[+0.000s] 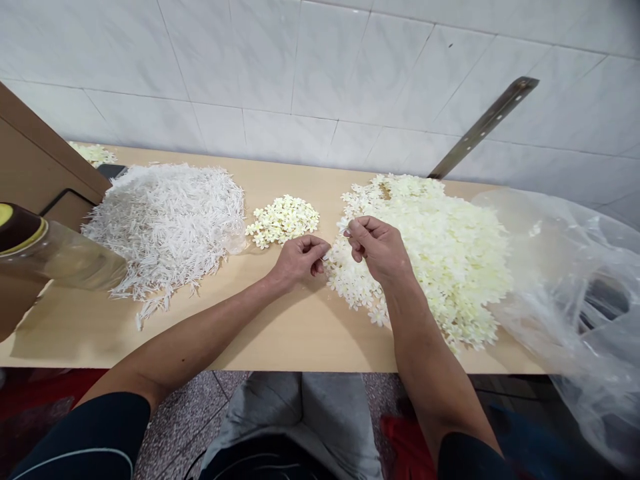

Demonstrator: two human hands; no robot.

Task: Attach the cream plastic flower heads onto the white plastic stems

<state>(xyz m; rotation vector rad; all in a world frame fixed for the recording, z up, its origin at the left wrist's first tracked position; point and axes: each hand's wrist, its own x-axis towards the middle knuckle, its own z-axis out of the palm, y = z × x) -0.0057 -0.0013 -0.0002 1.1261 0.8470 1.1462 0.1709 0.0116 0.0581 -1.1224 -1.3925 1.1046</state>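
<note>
Between the thumb and fingers of my right hand [376, 248] is a small whitish artificial flower [343, 225], held above the edge of a big heap of pale yellow-white artificial flowers [445, 247]. My left hand [299, 260] is closed in a pinch, a little lower and to the left. What sits in its fingertips is too small to make out. Behind my left hand lies a smaller pile of cream flowers with yellow centres [285, 217]. Further left is a large mound of thin white plastic stems [175, 217].
A clear bottle with a dark lid [75, 257] stands at the left, beside a brown box [43, 147]. Clear plastic bags [545, 260] spread over the table's right end. A metal strip [485, 127] leans on the tiled wall. The table's front edge [310, 363] is close to my lap.
</note>
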